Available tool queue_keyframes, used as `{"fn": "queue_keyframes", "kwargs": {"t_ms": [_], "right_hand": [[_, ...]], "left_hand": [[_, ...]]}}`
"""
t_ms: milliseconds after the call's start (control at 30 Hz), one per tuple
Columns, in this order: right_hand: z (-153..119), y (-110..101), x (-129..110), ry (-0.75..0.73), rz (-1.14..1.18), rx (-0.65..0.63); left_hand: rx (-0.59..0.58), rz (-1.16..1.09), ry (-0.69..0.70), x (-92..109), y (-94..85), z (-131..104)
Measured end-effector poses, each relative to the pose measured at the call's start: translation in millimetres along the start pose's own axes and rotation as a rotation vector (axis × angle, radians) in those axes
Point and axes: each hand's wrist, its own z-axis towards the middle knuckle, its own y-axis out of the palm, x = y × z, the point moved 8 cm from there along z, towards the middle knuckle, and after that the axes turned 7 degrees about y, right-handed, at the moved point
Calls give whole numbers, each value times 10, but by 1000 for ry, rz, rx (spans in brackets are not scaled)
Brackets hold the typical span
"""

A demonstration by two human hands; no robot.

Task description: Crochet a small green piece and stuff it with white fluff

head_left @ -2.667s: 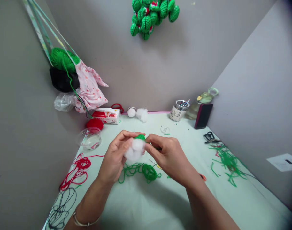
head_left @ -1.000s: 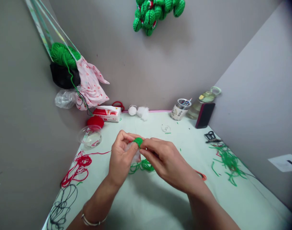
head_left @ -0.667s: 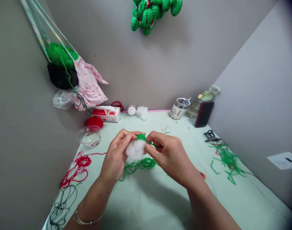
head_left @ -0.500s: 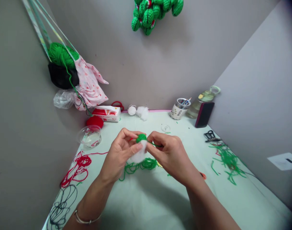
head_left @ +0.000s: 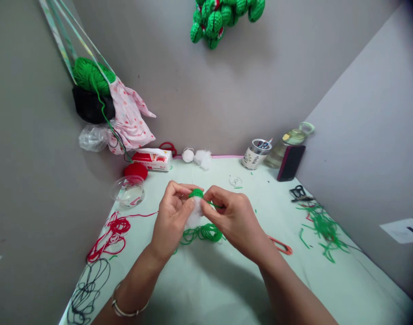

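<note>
Between my two hands is a small green crocheted piece with a tuft of white stuffing hanging out below it. My left hand is closed on the crocheted piece, thumb against the stuffing. My right hand is pinched at the piece's right side, with a strand of green yarn running under its fingers. Whether a hook or needle is in the right fingers cannot be made out. Beneath the hands, loose green yarn lies coiled on the table.
Red yarn and black cord lie at the left, near a clear plastic bowl. An orange-handled tool rests beside my right forearm. Green yarn scraps, black scissors and a phone are at the right.
Both hands have shifted slightly left in view with the crocheted piece, and the camera view has moved a little. More of the orange-handled tool shows now. The grip looks the same.
</note>
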Motion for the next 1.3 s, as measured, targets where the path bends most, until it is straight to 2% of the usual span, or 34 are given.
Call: {"fn": "queue_keyframes", "kwargs": {"t_ms": [67,133,233,333,400,500,667,767,833,933,1033,1133,1200,1300], "right_hand": [[13,-67,8,-32,-41,73],[11,-103,8,-53,-66,75],[-18,-71,1,-42,-53,-60],[-81,23,-57,-79,-62,-212],[-111,69,-94,-124,-98,-236],[-103,69,-90,-143,-159,-149],[-43,-69,-52,-123,-151,50],[-28,-153,-47,-116,-141,103],[-31,-180,-49,-105,-129,94],[-57,-121,-66,-80,-98,-33],[-112,0,-128,-103,-104,-171],[-147,93,-174,-142,-112,-200],[-146,122,-175,-157,-125,-170],[-103,58,-134,-141,-176,-53]], "left_hand": [[-29,-17,-31,13,2,7],[-60,-30,-44,23,13,19],[-86,-39,-40,20,39,35],[-10,-21,-34,-14,9,36],[44,-32,-59,-60,-9,20],[49,-98,-119,-116,17,-7],[28,-174,-231,-119,26,-16],[-57,-207,-274,-107,61,-3],[-105,-206,-253,-95,77,11],[-96,-186,-192,-104,68,24],[-30,-94,-93,-91,43,25],[84,-2,10,-31,-13,11],[87,-45,-44,-60,-4,-1],[53,-161,-213,-139,17,-17]]}}
